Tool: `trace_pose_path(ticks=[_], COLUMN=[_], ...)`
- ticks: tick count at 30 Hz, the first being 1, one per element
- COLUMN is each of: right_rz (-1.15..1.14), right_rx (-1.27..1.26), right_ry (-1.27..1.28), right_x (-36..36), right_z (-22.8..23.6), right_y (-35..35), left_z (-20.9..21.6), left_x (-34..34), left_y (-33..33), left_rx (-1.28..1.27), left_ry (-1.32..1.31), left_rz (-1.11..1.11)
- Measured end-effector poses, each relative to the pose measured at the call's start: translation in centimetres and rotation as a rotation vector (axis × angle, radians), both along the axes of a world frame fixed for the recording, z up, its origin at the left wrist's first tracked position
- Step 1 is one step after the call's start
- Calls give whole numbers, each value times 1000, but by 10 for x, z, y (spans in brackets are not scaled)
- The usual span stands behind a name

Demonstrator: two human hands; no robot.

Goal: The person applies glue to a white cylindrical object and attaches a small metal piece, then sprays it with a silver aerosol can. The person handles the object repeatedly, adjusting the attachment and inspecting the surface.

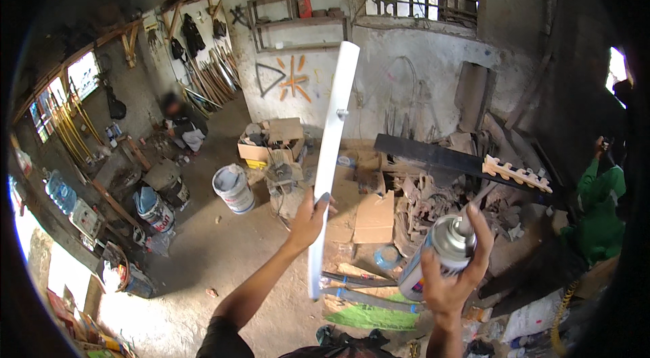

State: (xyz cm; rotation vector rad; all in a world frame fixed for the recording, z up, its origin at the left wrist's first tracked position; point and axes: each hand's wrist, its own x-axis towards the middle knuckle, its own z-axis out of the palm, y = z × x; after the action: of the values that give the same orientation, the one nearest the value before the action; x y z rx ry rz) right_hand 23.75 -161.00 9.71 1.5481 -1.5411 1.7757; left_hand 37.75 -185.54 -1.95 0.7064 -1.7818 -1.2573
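Note:
My left hand (309, 222) is closed round the lower half of a long white bar (332, 145), which stands nearly upright and leans a little right at its top. A small metal stud (342, 114) sticks out from the bar's right side. In my right hand (452, 290) is a spray can (414, 273) with a silver top, tilted up to the right. The index finger reaches over its nozzle, which is mostly covered. Whether the nozzle is pressed, I cannot tell. Can and bar are apart.
Below lie dark strips (372, 300) on cardboard and green sheeting (365, 319). A white bucket (233, 189) and a cardboard box (284, 131) stand ahead. A black board (433, 155) crosses scrap wood. A person in green (601, 209) is at right; another person (186, 126) sits far left.

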Motion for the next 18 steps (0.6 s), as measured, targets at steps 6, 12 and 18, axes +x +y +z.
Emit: trace_pose_path(ticks=[6,12,18], right_rz=[39,-41,-88], right_rx=[-155,-229,-243], right_ry=[124,151,147], right_x=[39,41,39], right_z=[-11,-14,-15], right_y=[-22,-38,-30], left_z=[3,46,67], left_x=[-54,-72,-66], left_y=[-1,31,49], left_rx=[126,250,326], left_ry=[272,346,393], left_rz=[-164,-378,-515])
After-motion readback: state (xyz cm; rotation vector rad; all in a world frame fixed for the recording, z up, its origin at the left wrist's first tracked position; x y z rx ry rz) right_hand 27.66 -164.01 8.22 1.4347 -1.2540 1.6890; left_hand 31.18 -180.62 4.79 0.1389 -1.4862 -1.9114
